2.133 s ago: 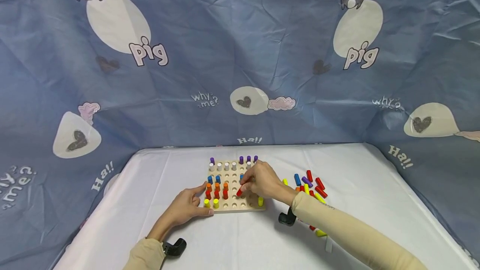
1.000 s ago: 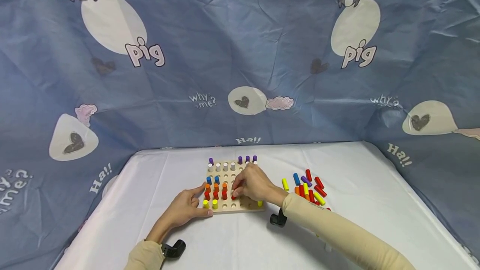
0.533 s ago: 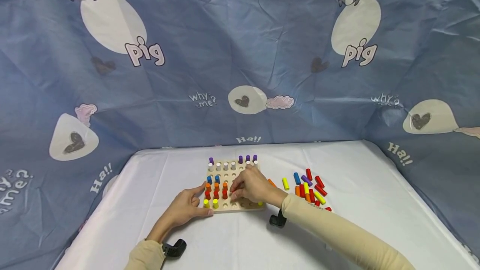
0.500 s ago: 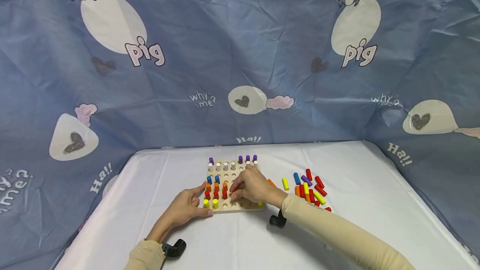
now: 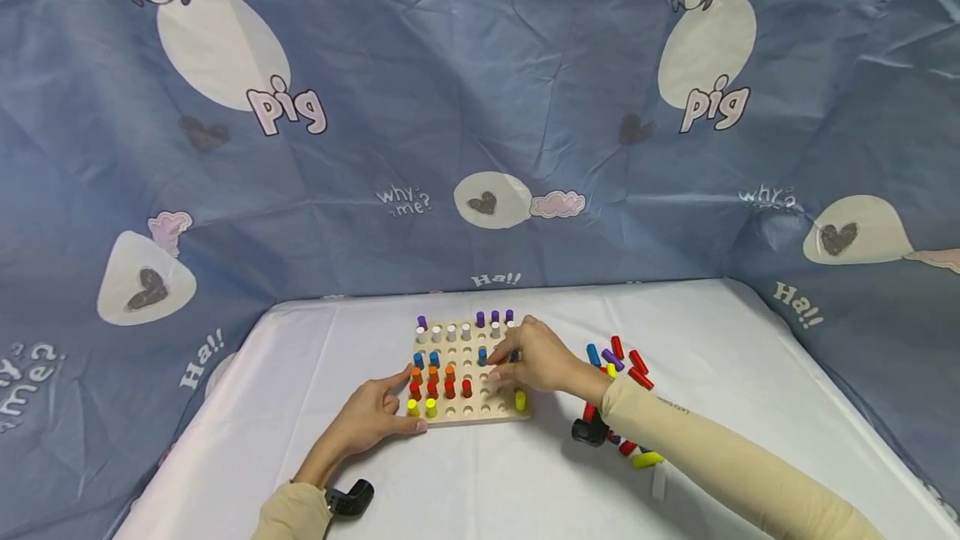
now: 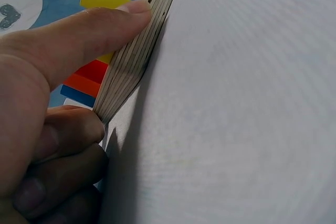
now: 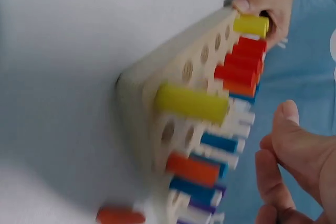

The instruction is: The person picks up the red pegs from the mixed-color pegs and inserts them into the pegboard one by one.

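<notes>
A wooden pegboard [image 5: 459,416] stands on the white table, with upright pegs in coloured rows. My left hand [image 5: 375,408] holds its near left corner, thumb on the front edge and index finger along the left side. In the left wrist view the thumb [image 6: 89,38] presses the board's layered edge and the other fingers curl beside it. My right hand [image 5: 542,361] hovers over the board's right part; in the right wrist view its fingers [image 7: 270,179] hold nothing visible. A red peg [image 5: 467,389] stands fourth in the red row. One yellow peg [image 7: 191,103] stands at the near right corner.
Loose pegs lie right of the board, among them a red peg [image 5: 638,362], a blue peg [image 5: 593,354] and a yellow peg [image 5: 647,460]; the right forearm covers some. An orange peg [image 7: 121,216] lies beside the board. A patterned blue cloth [image 5: 480,107] rises behind the table.
The right hand brought a red peg to the red row, set it upright in the fourth hole, let go and moved up to the right. The left hand has stayed at the board's corner.
</notes>
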A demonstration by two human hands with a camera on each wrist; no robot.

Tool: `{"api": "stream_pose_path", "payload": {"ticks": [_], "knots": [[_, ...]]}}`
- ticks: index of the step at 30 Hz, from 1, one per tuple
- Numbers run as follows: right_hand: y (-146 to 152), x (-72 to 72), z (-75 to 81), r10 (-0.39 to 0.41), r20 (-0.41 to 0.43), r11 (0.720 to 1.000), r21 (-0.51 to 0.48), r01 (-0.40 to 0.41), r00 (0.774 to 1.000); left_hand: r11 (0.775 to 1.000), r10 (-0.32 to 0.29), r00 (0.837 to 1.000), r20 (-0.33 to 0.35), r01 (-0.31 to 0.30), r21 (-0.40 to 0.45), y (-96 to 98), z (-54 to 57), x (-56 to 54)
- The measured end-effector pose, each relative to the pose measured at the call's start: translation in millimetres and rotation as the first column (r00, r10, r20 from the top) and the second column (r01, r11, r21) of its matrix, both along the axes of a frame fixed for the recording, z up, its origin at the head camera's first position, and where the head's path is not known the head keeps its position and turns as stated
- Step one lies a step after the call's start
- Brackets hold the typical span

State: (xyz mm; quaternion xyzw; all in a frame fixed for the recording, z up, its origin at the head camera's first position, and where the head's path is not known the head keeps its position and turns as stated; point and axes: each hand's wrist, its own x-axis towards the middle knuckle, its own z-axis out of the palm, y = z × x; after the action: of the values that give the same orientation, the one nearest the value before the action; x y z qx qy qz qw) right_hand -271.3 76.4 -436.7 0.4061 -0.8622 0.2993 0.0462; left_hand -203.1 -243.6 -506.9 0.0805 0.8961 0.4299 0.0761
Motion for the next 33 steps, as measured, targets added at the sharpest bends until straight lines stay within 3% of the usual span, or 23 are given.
{"api": "stream_pose_path", "payload": {"ticks": [5,11,19,27,33], "knots": [[30.2,-7.9,3.9,-0.070,0.009,0.996,0.054,0.070,0.997,1.000,0.006,1.000,-0.004,-0.006,-0.005,0.1,-0.8,0.5],[72.5,-16.4,-3.3,-0.167,0.039,0.976,0.150,0.160,0.985,1.000,0.014,1.000,0.020,-0.014,0.002,-0.1,-2.3,1.0],[116.9,-15.6,-10.9,-0.252,0.094,0.940,0.259,0.221,0.963,1.000,-0.005,1.000,0.003,0.005,0.023,-1.2,-2.0,0.9],[135.1,-14.2,-15.3,-0.307,0.125,0.917,0.306,0.258,0.943,1.000,0.011,1.000,0.010,-0.011,0.018,-1.0,-1.5,-0.3],[138.6,-13.7,-21.8,-0.304,0.129,0.920,0.297,0.256,0.944,1.000,0.006,1.000,0.013,-0.006,0.010,-0.3,-2.5,-0.7]]}}
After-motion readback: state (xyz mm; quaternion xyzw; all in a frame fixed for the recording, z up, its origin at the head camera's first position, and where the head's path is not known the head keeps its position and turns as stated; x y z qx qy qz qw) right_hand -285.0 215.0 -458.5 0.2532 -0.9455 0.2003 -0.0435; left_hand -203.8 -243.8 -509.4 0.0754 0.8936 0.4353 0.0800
